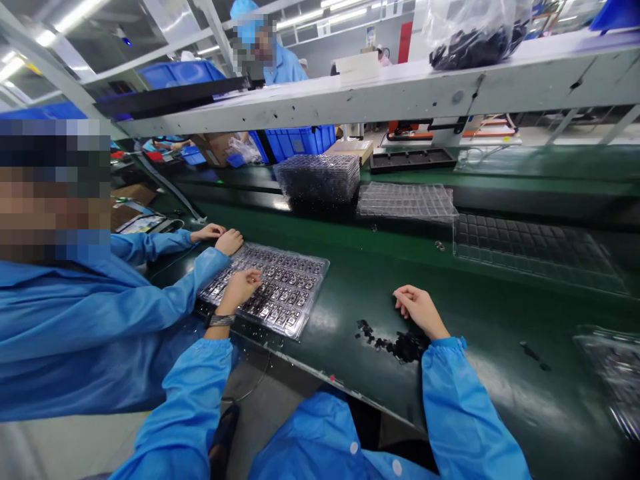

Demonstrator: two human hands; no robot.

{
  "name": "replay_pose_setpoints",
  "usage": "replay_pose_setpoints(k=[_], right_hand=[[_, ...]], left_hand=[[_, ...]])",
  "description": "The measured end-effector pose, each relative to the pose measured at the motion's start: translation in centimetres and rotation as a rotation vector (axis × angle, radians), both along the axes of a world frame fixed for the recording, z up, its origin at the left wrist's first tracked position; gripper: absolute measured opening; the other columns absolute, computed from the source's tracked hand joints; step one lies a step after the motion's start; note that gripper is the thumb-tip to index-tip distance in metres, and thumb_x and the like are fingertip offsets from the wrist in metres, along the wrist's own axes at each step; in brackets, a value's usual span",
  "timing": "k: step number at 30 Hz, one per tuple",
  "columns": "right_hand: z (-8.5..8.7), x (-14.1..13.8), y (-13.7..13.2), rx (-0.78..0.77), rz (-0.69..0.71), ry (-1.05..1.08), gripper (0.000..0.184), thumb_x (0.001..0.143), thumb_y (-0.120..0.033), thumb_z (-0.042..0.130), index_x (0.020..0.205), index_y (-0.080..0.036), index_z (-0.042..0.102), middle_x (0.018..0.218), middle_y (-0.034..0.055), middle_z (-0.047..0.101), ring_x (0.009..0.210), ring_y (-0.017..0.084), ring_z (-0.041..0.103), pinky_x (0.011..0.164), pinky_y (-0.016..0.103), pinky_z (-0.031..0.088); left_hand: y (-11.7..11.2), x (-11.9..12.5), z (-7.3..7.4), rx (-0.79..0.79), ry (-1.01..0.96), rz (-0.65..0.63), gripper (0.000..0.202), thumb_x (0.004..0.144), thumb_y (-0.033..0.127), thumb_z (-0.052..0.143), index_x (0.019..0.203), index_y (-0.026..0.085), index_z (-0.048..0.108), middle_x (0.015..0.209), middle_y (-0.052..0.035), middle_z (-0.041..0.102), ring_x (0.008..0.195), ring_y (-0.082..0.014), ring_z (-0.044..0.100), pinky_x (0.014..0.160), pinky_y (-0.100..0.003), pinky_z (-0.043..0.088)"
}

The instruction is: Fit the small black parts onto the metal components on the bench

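My left hand (241, 290) is over a clear plastic tray (323, 267) whose pockets hold rows of small metallic parts. Its thumb and fingers are pinched together, and whatever they grip is too small to make out. On the green work surface, a loose pile of small black pieces (407, 348) lies beneath my right hand (419, 310). That hand is just above the pile, its fingers curled and closed; I cannot make out anything between them.
A co-worker's hands (229, 242) touch the tray's far left corner. Behind are a stack of clear trays (320, 179) and flat clear trays (407, 201). Another filled tray (617, 367) sits at the right edge. A white shelf (360, 100) spans overhead at the back.
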State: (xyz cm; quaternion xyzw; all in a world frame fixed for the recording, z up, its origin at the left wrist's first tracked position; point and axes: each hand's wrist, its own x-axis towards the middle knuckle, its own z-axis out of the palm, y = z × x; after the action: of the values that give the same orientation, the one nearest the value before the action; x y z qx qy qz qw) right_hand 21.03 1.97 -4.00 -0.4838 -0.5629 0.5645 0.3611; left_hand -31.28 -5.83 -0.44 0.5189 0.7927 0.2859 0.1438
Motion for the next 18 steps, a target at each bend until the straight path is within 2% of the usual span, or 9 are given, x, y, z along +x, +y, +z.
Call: replay_pose_setpoints(k=[8, 13, 18], right_hand=[[0.1, -0.1, -0.1, 0.020, -0.004, -0.012, 0.046, 0.073, -0.062, 0.075, 0.078, -0.018, 0.063, 0.060, 0.0019, 0.063, 0.046, 0.011, 0.051, 0.042, 0.023, 0.043], [-0.1, -0.2, -0.1, 0.027, -0.016, -0.013, 0.045, 0.073, -0.061, 0.073, 0.079, -0.018, 0.062, 0.060, 0.0013, 0.062, 0.045, 0.011, 0.051, 0.041, 0.023, 0.042], [-0.4, -0.3, -0.1, 0.036, -0.007, -0.028, 0.044, 0.074, -0.061, 0.072, 0.079, -0.018, 0.062, 0.060, 0.0010, 0.062, 0.045, 0.012, 0.051, 0.042, 0.023, 0.041]], left_hand=[[-0.5, 1.3, 0.0, 0.036, -0.135, 0.039, 0.034, 0.062, 0.028, 0.074, 0.094, 0.016, 0.068, 0.082, -0.0080, 0.078, 0.084, -0.0264, 0.074, 0.088, -0.038, 0.057], [-0.6, 1.5, 1.0, 0.009, -0.056, 0.030, 0.036, 0.064, 0.033, 0.077, 0.095, 0.017, 0.070, 0.086, -0.0078, 0.078, 0.084, -0.0257, 0.073, 0.087, -0.038, 0.058], [0.3, 1.8, 2.1, -0.013, 0.032, -0.018, 0.037, 0.072, 0.045, 0.071, 0.094, 0.015, 0.073, 0.087, -0.0095, 0.078, 0.086, -0.0269, 0.073, 0.085, -0.035, 0.057]])
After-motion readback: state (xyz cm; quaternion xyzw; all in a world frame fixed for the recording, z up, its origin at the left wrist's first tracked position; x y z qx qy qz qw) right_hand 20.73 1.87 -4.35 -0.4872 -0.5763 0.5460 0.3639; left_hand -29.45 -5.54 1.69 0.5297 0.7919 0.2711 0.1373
